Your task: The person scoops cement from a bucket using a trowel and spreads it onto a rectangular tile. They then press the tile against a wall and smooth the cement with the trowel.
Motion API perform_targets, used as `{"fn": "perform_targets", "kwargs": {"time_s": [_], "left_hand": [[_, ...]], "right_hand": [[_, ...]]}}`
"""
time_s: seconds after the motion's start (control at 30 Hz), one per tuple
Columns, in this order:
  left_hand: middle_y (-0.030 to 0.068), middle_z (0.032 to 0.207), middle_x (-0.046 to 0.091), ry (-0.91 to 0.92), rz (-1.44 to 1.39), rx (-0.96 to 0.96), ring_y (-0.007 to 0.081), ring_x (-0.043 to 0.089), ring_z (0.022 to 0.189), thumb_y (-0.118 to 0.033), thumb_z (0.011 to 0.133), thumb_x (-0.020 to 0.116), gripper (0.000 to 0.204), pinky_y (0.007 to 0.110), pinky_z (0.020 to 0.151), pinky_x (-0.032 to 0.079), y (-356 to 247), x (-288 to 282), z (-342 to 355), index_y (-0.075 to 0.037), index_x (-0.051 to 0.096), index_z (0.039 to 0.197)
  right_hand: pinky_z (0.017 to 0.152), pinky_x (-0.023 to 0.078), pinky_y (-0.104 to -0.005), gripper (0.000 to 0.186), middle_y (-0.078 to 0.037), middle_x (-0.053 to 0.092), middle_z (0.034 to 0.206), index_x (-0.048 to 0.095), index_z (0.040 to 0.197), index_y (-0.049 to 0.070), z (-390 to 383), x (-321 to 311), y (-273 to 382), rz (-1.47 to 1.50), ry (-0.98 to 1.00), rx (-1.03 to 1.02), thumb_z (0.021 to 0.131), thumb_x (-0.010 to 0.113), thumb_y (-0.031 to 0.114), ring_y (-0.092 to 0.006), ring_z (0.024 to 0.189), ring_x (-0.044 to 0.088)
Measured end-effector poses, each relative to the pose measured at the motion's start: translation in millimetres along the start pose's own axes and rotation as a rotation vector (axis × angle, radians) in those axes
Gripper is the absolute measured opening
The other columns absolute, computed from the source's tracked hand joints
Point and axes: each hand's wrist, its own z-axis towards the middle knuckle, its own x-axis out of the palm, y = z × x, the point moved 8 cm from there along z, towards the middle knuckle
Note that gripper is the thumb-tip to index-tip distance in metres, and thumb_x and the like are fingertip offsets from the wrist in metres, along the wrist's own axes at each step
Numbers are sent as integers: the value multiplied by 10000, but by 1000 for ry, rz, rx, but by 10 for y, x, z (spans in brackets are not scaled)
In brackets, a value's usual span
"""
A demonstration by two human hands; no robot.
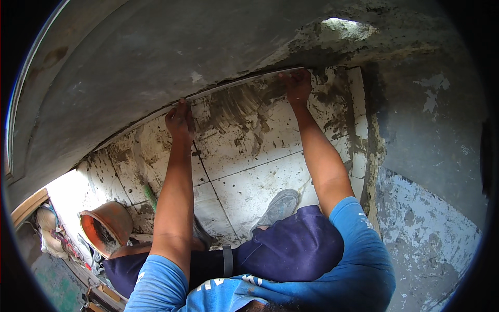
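A thin, pale strip (239, 82), which looks like a narrow tile piece, stands on edge along the foot of the grey wall (208, 41). My left hand (180, 122) is closed at the strip's left end, its fingertips at the upper edge. At the right end, near the corner, my right hand (298, 87) pinches the strip with bent fingers. Below it, wet grey mortar (234, 106) is smeared over the white floor tiles (236, 179). Parts of the fingers of both hands are hidden from this view.
An orange bucket (106, 226), dirty with mortar, lies tilted at my left. Near my left forearm is a green handle (149, 196). My shoe (278, 208) rests on the tiles. A rough side wall (426, 156) rises at the right. Assorted clutter (52, 231) lies far left.
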Motion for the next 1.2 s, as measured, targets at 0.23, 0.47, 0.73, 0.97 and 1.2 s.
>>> {"fn": "perform_targets", "kwargs": {"time_s": [0.23,0.47,0.73,0.97,1.2], "left_hand": [[104,1021,649,-86,148,82,211,663,937,-233,888,776,471,358,830,585,-39,-118,52,16,494,1171],[119,1053,660,-60,108,128,225,667,963,-143,897,754,381,354,834,585,-12,-385,37,13,536,1168],[68,991,642,-37,-41,107,171,633,889,-94,870,774,276,311,786,563,-41,-101,-119,-6,602,1067],[44,892,632,-238,9,157,137,602,793,-148,855,808,290,285,689,533,-23,-41,-133,-3,610,1010],[18,832,643,-159,29,186,111,578,726,-159,857,805,235,262,632,491,-5,-73,-30,-21,649,966]], "right_hand": [[770,552,-366,594,-144,708,965,597,1091,-20,53,-101,53,6,15,-47,720,901,332,-229,868,691],[781,540,-344,466,-107,717,890,601,1065,11,31,-126,263,-165,38,-143,782,866,270,-193,821,684],[771,548,-350,516,-102,734,927,578,1117,7,-2,-151,387,-338,14,-218,795,847,307,-212,820,706],[774,547,-398,536,-123,712,975,593,1118,16,43,-93,167,-96,76,-102,802,837,373,-260,858,697],[797,532,-433,562,-195,690,1014,594,1138,-7,46,-100,123,-265,30,-119,814,812,397,-366,922,679]]}}
